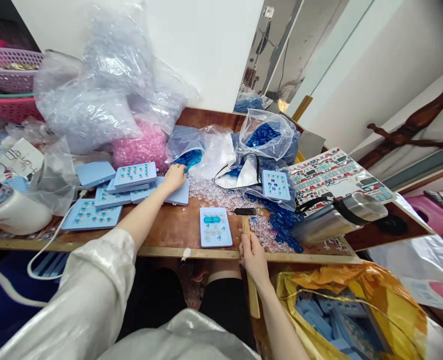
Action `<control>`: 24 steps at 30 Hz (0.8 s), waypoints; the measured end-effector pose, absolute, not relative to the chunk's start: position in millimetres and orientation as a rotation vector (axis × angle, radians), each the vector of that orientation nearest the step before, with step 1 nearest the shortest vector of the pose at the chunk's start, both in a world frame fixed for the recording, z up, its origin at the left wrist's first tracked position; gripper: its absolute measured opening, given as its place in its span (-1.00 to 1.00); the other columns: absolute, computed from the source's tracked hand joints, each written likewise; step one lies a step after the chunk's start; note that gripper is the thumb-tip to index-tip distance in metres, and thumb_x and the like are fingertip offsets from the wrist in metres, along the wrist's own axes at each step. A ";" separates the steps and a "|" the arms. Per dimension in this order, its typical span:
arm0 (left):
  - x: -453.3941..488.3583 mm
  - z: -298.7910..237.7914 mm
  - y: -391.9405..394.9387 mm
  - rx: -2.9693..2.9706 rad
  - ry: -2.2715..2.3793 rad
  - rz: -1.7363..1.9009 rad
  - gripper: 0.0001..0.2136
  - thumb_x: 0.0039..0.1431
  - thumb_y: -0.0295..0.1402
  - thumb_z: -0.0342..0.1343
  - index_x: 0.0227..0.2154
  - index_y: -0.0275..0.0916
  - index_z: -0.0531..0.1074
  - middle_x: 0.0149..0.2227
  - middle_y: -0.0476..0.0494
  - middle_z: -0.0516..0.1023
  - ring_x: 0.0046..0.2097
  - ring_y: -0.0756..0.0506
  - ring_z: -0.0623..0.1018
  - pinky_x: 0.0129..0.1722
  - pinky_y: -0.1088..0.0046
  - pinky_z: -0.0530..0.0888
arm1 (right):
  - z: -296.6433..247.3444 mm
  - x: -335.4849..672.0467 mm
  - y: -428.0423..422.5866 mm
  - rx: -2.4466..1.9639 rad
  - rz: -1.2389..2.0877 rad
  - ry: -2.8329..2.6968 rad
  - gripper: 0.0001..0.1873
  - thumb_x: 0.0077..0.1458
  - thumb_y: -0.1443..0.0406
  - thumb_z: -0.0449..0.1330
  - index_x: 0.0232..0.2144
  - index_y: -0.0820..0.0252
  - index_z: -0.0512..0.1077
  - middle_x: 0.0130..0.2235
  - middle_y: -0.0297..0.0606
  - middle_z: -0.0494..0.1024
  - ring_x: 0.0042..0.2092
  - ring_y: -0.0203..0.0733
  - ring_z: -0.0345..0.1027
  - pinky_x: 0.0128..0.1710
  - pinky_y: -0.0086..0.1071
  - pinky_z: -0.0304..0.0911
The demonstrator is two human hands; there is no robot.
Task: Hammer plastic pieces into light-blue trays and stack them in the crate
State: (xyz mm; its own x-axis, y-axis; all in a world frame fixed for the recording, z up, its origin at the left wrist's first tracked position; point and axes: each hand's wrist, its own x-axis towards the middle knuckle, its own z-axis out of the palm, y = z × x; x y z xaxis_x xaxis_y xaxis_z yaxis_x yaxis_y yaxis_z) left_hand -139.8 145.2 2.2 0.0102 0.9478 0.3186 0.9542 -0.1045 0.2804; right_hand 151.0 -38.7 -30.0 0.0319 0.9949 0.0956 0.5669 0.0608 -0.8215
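My left hand [175, 178] reaches over a flat light-blue panel to the mouth of a plastic bag of blue translucent pieces [191, 157]. Its fingers are curled together at these pieces; what they hold, if anything, is hidden. Near the table's front edge, my right hand [252, 250] is wrapped around the wooden handle of a hammer [246, 212] with a dark head. Just left of the hammer lies a light-blue plastic panel [215, 239] with small teal and clear parts. A bright blue oblong piece [211, 220] rests on its upper part.
Stacked light-blue panels [134, 174] lie at left, behind a white cable. Loose clear rings [213, 194] and dark blue pieces [281, 222] spread across the wooden table. A steel bottle [330, 220] lies by printed sheets [337, 177] at right. A yellow bag [386, 295] holds more panels below.
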 end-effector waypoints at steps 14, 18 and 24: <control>-103.0 9.3 89.7 -2.676 -2.037 -1.218 -0.76 0.08 -0.40 -0.03 -0.16 -0.30 0.31 -0.33 -0.10 0.48 -0.33 -0.04 0.47 -0.27 0.45 0.39 | -33.6 150.8 -38.9 -1.537 0.943 -1.444 -0.60 0.19 0.10 -0.18 -0.11 0.20 0.26 -0.63 -0.53 0.20 -0.68 -0.43 0.07 -0.64 -0.54 0.09; -72.4 8.4 14.5 -3.266 -1.626 -1.086 -0.82 0.10 -0.37 -0.03 -0.23 -0.24 0.37 -0.29 -0.06 0.49 -0.31 -0.02 0.47 -0.29 0.49 0.41 | -33.2 151.4 -40.2 -1.530 0.927 -1.476 -0.58 0.19 0.09 -0.18 -0.10 0.21 0.27 -0.62 -0.52 0.20 -0.67 -0.43 0.09 -0.62 -0.54 0.09; -48.0 -14.3 -14.1 -3.062 -1.366 -0.748 -0.88 0.13 -0.46 -0.07 -0.30 -0.25 0.33 -0.27 -0.18 0.38 -0.20 -0.10 0.42 -0.16 0.34 0.39 | -33.5 151.6 -41.1 -1.495 0.937 -1.472 -0.60 0.19 0.09 -0.16 -0.10 0.19 0.27 -0.63 -0.52 0.21 -0.68 -0.43 0.08 -0.61 -0.53 0.09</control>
